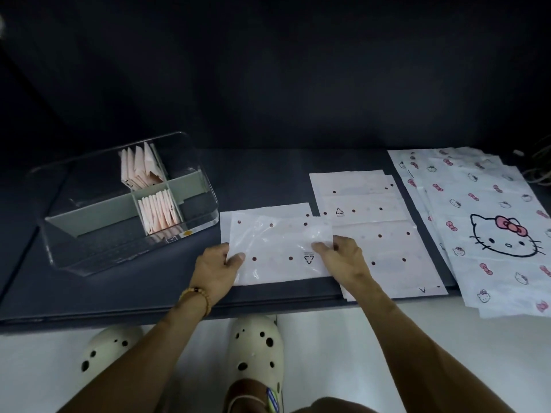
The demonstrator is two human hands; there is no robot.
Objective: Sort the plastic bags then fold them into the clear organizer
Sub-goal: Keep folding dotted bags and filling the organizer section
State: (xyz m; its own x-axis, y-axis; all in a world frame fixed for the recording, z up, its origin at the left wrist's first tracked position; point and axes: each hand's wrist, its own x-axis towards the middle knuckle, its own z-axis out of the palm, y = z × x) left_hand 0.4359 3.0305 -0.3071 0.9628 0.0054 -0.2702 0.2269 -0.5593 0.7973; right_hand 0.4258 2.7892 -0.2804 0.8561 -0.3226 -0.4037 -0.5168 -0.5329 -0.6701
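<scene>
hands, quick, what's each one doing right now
Left hand: pinching the left edge of the dotted plastic bag, thumb on top.
Right hand: pinching the same bag's right edge.

a: where's everything sitting?
b: the organizer [205,204] is on the table [268,168] off to my left, folded bags [159,214] standing in its near middle compartment and more folded bags [140,168] in the one behind.
a: and in front of you?
b: the bag [277,248] lies flat between my left hand [217,265] and right hand [343,257]. right of it, a stack of dotted bags [372,222]; farther right, the cat-print bags [492,228], overhanging the near edge.
</scene>
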